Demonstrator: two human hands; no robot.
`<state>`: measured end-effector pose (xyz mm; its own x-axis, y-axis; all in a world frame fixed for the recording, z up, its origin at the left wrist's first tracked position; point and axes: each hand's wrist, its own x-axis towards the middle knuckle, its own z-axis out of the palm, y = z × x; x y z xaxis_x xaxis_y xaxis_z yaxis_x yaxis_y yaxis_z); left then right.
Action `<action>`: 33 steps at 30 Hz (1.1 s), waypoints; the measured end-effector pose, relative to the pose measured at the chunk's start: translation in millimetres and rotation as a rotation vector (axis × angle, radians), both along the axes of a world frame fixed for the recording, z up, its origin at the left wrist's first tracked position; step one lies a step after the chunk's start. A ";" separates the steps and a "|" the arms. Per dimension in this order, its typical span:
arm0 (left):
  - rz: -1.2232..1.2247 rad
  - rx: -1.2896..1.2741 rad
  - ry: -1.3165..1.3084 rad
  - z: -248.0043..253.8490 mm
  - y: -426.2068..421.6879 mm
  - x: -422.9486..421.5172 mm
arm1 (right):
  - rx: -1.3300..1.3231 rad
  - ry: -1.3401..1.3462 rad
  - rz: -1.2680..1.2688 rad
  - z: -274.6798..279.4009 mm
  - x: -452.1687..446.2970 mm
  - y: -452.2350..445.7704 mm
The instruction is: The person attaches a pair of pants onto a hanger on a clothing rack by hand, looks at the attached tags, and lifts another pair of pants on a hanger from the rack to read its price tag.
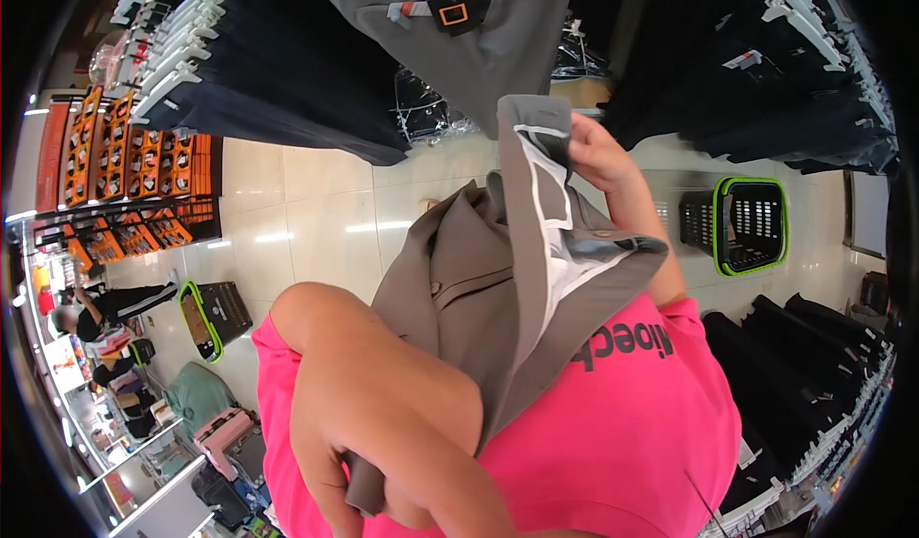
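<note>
Floor: pale shiny tiles [306, 193] run across the shop I'm viewing remotely.
Racks: dark trousers [287, 69] hang from white hangers at upper left, with more at upper right and lower right.
Shelving: a display of orange packs [124, 155] stands at the left.
Shirt: I see my wearer's bright pink shirt [613, 442], dark lettering upside down on it.
Garment in hand: the grey trousers [469, 289] are held up in front of the shirt, waistband spread, white-edged lining showing.
Hanging pair: other grey trousers [512, 59] hang straight ahead.
Baskets: one black basket with a green rim [787, 232] sits on the right; another [225, 313] on the left.
Left hand: my near hand [402, 433] has its fingers curled around the waistband, close to the camera.
Right hand: my far hand [598, 155] grasps the waistband's other end.
Tag: a black tag [455, 13] with an orange square lies against the hanging pair.
</note>
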<state>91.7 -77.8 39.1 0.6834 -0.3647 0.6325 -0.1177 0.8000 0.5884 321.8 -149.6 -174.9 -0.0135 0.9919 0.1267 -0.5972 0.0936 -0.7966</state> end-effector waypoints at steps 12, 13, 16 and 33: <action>-0.032 -0.090 -0.085 -5.5 11.6 4.1 | -0.259 0.351 -0.159 -15.5 -1.6 2.5; -0.032 -0.095 -0.088 -5.3 12.5 5.1 | -0.121 0.230 -0.075 -18.4 1.0 0.5; -0.035 -0.082 -0.106 -7.9 15.8 8.1 | 0.008 0.161 0.031 -16.1 6.7 -5.6; 0.039 -0.153 -0.108 -15.2 17.3 7.2 | 0.139 -0.615 -0.405 39.1 17.9 -43.5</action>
